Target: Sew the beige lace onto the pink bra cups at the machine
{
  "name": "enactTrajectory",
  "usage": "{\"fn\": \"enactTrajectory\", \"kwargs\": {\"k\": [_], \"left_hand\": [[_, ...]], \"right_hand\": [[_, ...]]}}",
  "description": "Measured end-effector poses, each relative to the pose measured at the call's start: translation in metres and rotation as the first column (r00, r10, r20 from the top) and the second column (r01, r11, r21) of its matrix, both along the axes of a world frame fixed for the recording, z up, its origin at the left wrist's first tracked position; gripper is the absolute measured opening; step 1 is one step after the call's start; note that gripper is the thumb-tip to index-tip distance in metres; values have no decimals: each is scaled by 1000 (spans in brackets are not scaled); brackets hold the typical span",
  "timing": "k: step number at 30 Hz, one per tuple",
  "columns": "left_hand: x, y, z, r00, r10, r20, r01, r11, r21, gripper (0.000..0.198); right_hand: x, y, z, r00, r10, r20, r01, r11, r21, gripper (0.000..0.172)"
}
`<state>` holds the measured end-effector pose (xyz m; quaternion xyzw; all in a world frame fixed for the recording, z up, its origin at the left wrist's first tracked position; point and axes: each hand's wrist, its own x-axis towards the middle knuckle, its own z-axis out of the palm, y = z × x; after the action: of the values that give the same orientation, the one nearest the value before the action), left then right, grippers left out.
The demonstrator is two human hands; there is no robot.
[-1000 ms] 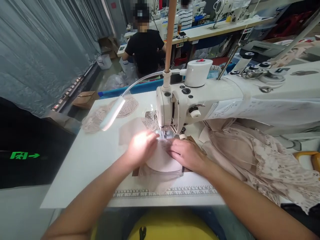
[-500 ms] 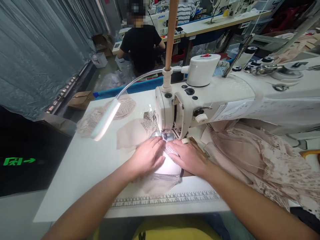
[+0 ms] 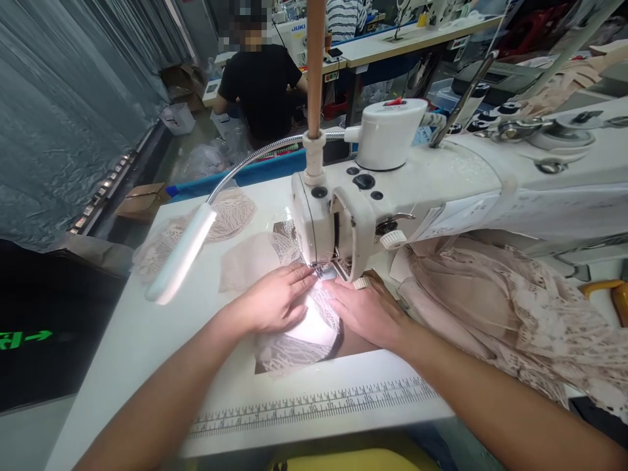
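My left hand [image 3: 275,302] lies flat with fingers stretched on a pale lace fabric piece [image 3: 304,333], fingertips close to the presser foot [image 3: 326,269] of a white sewing machine [image 3: 392,190]. My right hand [image 3: 366,311] presses flat on the same piece from the right, just under the machine head. The fabric lies on the white table [image 3: 161,340] and runs under the needle. Both hands rest on the cloth without gripping it.
A gooseneck lamp [image 3: 179,255] hangs over the table's left. More lace pieces [image 3: 216,222] lie behind it, and a heap of beige lace [image 3: 515,307] fills the right. A printed ruler [image 3: 314,405] runs along the front edge. A person in black [image 3: 260,85] sits beyond.
Both hands have slid forward with the fabric toward the needle, and less of the piece shows in front of them. The view has tilted down and shifted.
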<state>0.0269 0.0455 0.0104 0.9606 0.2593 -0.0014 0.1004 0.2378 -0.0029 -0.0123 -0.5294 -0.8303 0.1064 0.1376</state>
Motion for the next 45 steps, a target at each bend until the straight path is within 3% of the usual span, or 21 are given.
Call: {"fn": "enactTrajectory", "kwargs": {"k": [3,7,12,17,31,40,45], "left_hand": [[-2,-3,5,1000,-13,0,13,996,91,46],[4,-17,2,991,4,135,-28,984,177,32],[10,-27,-13,979,46,199,-84,980,183,26],[10,-26,-16,975,54,217,-92,982,167,28],[6,-16,-17,985,51,164,-88,971,224,30],[10,-21,-20,978,2,210,-39,984,172,34],[11,-22,-19,967,6,254,-42,990,135,31]], "right_hand": [[4,1,-2,997,27,-78,-26,1000,13,28],[9,0,-7,991,24,-130,-11,994,104,29],[10,-1,-9,985,101,-140,-79,984,159,31],[8,-1,-8,981,159,-114,-142,979,146,30],[7,1,-14,991,110,-78,-101,989,109,35],[8,2,-17,996,15,-89,-3,991,132,32],[6,1,-13,993,76,-92,-64,990,126,34]]}}
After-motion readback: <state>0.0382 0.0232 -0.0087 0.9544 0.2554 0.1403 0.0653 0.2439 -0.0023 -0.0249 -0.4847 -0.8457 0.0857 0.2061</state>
